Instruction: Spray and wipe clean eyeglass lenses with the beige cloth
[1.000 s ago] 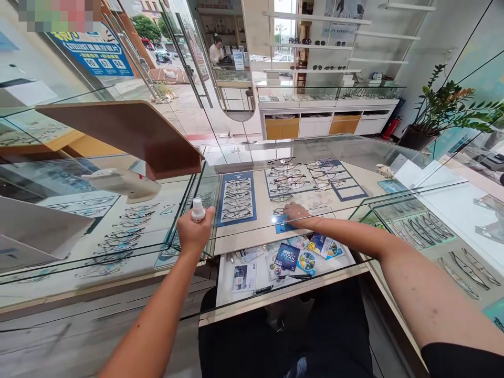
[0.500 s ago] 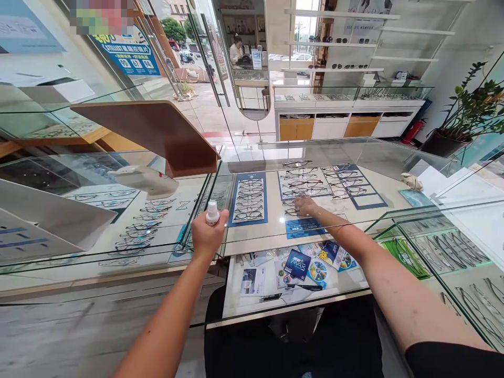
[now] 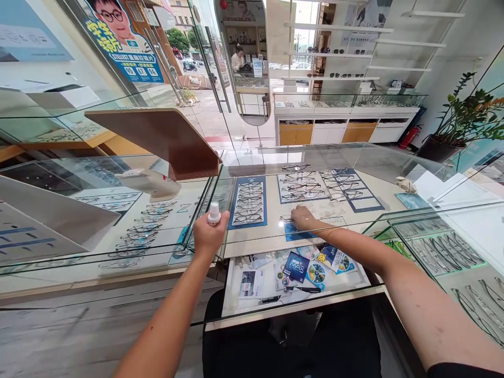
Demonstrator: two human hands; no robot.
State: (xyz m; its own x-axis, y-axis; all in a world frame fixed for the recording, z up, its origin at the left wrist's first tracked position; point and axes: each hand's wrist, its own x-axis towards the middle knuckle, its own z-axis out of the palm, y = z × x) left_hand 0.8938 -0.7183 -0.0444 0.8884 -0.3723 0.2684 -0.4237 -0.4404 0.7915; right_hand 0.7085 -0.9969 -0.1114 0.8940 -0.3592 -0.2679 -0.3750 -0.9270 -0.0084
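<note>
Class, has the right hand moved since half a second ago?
Yes, nearer the camera: the right hand, then beyond the blue leaflet, now overlaps its far edge.

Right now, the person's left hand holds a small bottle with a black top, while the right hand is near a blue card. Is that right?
Not quite: in the head view, the small bottle has a white top, not black. The left hand does hold it, and the right hand is near the blue card.
</note>
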